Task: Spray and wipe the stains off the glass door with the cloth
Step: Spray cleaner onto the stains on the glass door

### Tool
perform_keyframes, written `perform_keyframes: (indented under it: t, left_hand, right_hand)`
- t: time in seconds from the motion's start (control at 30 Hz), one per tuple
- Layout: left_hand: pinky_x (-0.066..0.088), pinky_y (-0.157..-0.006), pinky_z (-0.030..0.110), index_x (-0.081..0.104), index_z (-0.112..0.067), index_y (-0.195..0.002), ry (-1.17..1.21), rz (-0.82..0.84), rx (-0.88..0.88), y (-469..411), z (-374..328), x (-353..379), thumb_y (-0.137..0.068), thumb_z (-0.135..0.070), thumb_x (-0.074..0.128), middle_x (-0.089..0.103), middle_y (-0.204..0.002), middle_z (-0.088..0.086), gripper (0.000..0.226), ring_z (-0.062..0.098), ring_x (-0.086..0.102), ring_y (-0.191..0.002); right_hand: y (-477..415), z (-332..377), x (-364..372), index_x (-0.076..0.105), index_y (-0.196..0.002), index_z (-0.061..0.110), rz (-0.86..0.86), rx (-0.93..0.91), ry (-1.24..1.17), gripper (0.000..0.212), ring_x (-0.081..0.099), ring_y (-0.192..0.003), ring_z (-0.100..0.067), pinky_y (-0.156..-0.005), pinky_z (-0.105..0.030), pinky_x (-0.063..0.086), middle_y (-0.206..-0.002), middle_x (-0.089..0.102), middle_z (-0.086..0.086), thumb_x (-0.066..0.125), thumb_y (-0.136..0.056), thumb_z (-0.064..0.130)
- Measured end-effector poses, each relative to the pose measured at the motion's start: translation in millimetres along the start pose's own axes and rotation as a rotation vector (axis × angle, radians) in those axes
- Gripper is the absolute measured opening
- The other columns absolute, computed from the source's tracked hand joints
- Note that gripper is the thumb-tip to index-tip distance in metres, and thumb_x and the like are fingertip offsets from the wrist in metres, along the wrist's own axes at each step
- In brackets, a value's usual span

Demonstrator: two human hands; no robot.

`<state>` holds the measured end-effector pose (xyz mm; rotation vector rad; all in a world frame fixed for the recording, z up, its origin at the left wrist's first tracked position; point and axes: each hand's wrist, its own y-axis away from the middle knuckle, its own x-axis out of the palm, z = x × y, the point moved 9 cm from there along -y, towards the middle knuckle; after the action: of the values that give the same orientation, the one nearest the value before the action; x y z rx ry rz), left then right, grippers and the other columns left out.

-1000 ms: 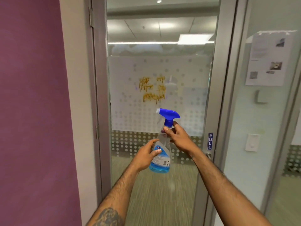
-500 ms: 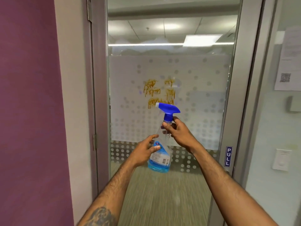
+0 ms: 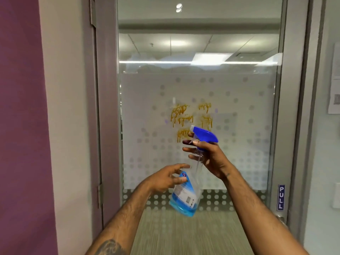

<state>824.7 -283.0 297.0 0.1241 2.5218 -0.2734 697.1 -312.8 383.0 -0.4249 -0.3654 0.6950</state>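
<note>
Spray bottle [image 3: 189, 181] gripped at neck by right hand [image 3: 209, 155], nozzle aimed at orange stains [image 3: 191, 119] at 12 o'clock on glass door [image 3: 239, 126] | left hand [image 3: 165, 179] loosely spread, steadying label at 7 o'clock | cloth unseen

The spray bottle [image 3: 185, 196] label is too blurred to read (its neck hidden by gripping fingers [image 3: 191, 149]).

a tall glass door in a grey metal frame [image 3: 108, 126] stands shut, its middle band frosted white with grey dots. orange-brown dripping stains [image 3: 190, 118] cluster on that frosted band near the centre. in front of them a clear plastic spray bottle with a blue trigger head [image 3: 185, 194] hangs tilted, nozzle toward the glass, blue liquid pooled at its base.
</note>
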Motion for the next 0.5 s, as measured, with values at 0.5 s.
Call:
perform_keyframes:
  t: [0.5]
  left_hand:
    - [0.052,-0.107,0.044,0.055,-0.034,-0.140,0.211,0.091,0.064,-48.7,-10.3,-33.7,-0.099,-0.019,0.061,0.057,-0.142,0.001,0.044,0.019,0.054,-0.133]
  right_hand:
    - [-65.5,13.6,8.6,0.066,-0.105,0.011,-0.022,-0.129,0.206,0.023,0.074,-0.099,-0.033,-0.076,-0.034,0.060,-0.110,0.076,-0.014,0.067,-0.088,0.026]
